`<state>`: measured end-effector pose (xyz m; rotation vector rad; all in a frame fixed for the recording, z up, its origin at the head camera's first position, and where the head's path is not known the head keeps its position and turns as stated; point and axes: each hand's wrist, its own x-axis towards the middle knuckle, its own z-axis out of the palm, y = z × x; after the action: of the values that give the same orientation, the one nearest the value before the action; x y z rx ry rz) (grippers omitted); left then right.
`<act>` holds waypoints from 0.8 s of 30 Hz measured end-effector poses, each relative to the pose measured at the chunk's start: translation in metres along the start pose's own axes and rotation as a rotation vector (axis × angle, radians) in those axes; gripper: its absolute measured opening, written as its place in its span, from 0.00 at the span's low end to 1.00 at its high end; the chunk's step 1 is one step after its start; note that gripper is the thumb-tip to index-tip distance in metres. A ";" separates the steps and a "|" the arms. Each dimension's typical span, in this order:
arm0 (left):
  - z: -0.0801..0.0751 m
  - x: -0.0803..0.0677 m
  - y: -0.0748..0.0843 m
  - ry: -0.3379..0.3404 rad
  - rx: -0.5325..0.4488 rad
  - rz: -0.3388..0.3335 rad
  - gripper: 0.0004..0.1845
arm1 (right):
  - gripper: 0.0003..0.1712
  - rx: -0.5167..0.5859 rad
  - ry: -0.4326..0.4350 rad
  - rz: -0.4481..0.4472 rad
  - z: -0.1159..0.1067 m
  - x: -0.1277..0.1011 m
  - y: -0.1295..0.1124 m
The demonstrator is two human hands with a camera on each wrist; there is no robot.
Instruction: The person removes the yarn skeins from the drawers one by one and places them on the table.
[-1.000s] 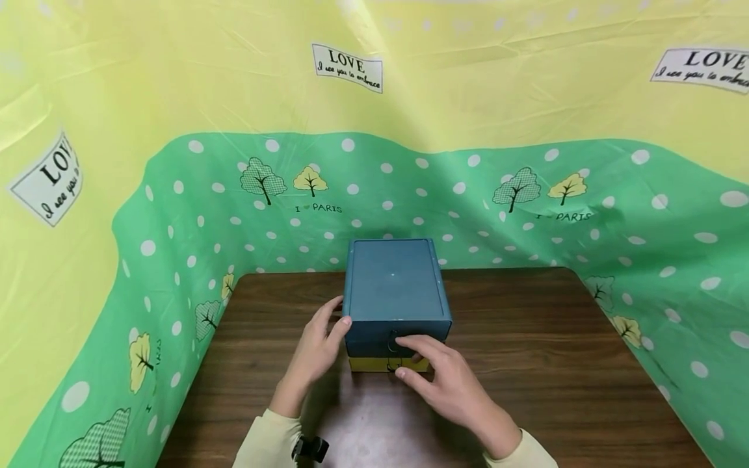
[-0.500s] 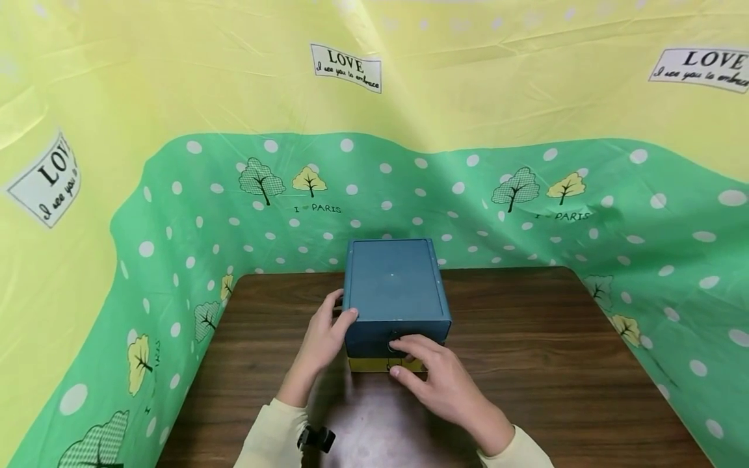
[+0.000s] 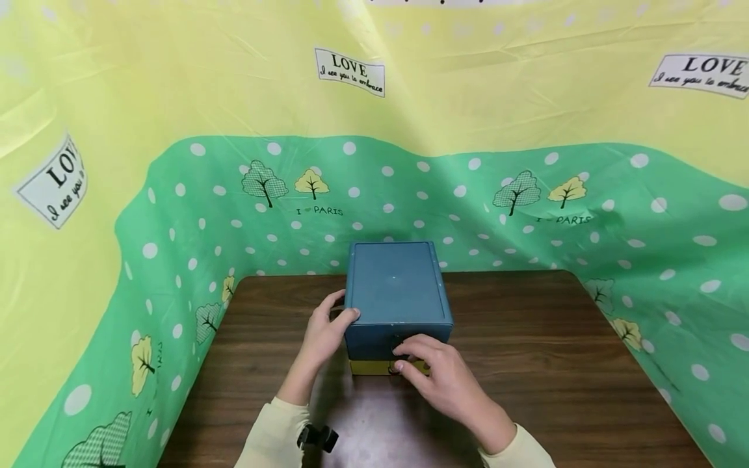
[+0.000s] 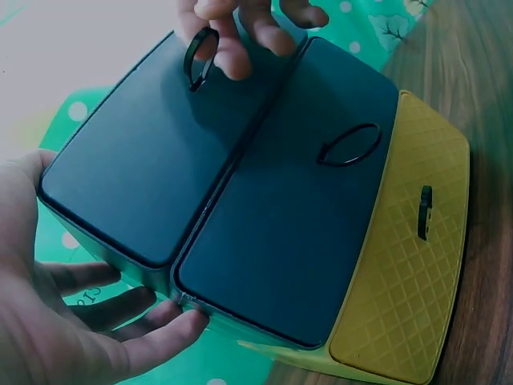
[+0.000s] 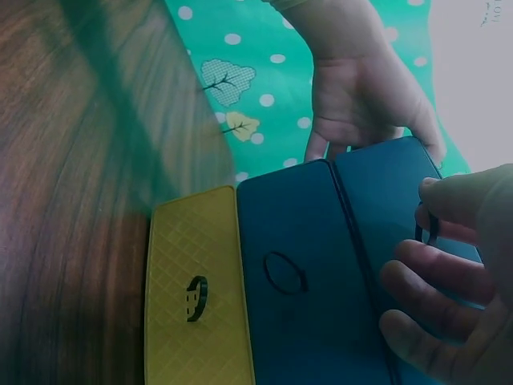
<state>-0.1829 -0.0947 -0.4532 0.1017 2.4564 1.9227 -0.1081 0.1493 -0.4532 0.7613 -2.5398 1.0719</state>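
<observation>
A small drawer unit (image 3: 394, 283) stands on the table, with two dark blue drawers above a yellow one (image 4: 393, 265). My left hand (image 3: 322, 335) braces its left side, the thumb at the top edge and the fingers lying against the side wall. At the front, my right hand (image 3: 447, 380) pinches the black ring pull (image 5: 434, 233) of the top drawer between thumb and index finger; its other fingers hang loosely in front. The second blue drawer's ring pull (image 5: 304, 282) is free, as is the black pull (image 4: 425, 212) on the yellow drawer. All the drawers appear closed.
Dark wooden table (image 3: 526, 338) surrounds the unit on both sides and in front. A green and yellow printed cloth (image 3: 386, 169) hangs behind it and along the sides. A black device (image 3: 318, 439) is strapped at my left wrist.
My left hand has shifted slightly up and right, its thumb now further over the top edge. My right thumb and index finger have come together on the top ring pull. The unit stays put.
</observation>
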 end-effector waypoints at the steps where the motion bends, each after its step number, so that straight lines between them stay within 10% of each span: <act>1: 0.000 0.000 0.000 -0.003 0.000 0.000 0.33 | 0.08 -0.003 0.005 -0.004 0.000 0.000 0.000; 24: -0.002 0.003 0.000 -0.019 -0.009 -0.029 0.34 | 0.09 0.031 -0.061 0.022 -0.010 -0.019 -0.018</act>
<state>-0.1860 -0.0967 -0.4528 0.0826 2.4231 1.9122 -0.0823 0.1528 -0.4442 0.7877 -2.5930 1.1141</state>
